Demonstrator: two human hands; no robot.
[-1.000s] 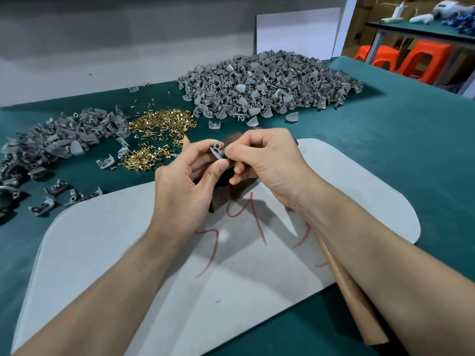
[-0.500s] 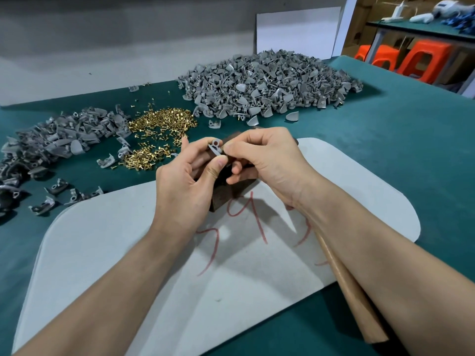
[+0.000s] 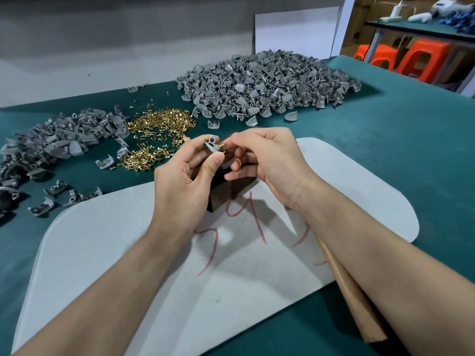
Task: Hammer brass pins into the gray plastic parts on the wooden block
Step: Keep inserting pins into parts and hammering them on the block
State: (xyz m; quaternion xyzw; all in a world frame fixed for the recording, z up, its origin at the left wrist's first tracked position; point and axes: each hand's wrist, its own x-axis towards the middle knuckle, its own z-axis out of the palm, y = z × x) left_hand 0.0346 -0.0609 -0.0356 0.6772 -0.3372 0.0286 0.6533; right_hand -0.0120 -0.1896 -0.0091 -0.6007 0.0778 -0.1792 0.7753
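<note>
One gray part (image 3: pixel 211 145) pinched in left hand (image 3: pixel 183 187); right hand (image 3: pixel 268 160) pinches brass pin (image 3: pixel 221 144).

Above the wooden block (image 3: pixel 232 190), the gray part (image 3: pixel 211 144) held in the left hand (image 3: pixel 185 183) rose a little. The fingertips (image 3: pixel 234 139) of the right hand (image 3: pixel 267 160), which had covered the part's edge, drew back slightly to its right. A brass pin (image 3: pixel 221 144) came into sight, pinched between them, its tip seemingly entering the part.
</note>
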